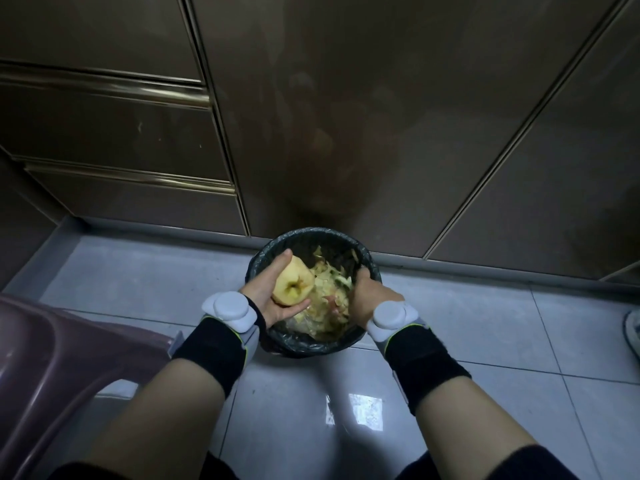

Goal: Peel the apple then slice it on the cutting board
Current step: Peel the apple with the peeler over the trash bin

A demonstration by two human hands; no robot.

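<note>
A pale yellow apple [293, 285] with most of its skin off sits in my left hand [268, 294], whose fingers and thumb curl round it. I hold it over a small bin lined with a black bag [266, 251]. Peelings [330, 303] fill the bin. My right hand [369, 296] is just right of the apple over the bin's right rim, fingers curled downward; whatever it holds is hidden behind the hand. Both wrists carry grey sensor pucks on black straps.
Dark brown cabinet fronts [346, 116] with drawers [104, 133] rise right behind the bin. A purple plastic stool [52, 358] stands at the left. Grey glossy floor tiles [485, 341] lie around. A shoe edge [632, 327] shows at the far right.
</note>
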